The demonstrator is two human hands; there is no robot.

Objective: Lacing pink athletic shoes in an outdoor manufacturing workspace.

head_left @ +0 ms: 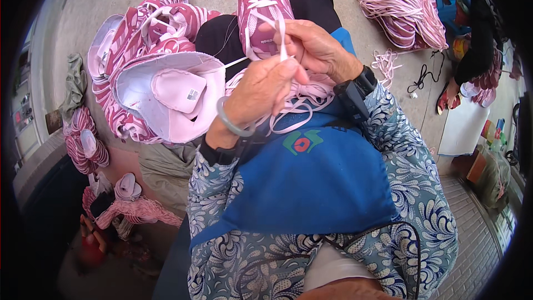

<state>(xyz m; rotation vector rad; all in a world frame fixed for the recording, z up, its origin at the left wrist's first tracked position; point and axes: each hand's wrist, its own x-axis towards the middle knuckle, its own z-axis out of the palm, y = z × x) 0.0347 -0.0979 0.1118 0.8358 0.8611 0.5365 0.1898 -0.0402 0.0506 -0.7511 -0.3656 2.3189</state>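
A pink shoe upper point(263, 19) with white mesh lies across my dark-trousered lap, its tongue toward me. Pale pink shoelace point(282, 36) runs from its lacing down between my hands. My left hand point(261, 90), with a bangle at the wrist, has its fingers closed on the lace. Close beside it, my right hand point(313, 47) pinches the same lace near the upper's collar; some of its fingertips are hidden. More loose pink laces point(302, 97) lie in a tangle on my blue apron point(311, 180), under my hands.
Nested pink uppers point(175, 91) are stacked to my left, with smaller stacks point(86, 141) beyond. A large bundle of pink laces point(397, 8) rests on the concrete floor at the far right. Another person's dark-sleeved arm point(472, 39) is at right, by more uppers and a white sheet point(463, 128).
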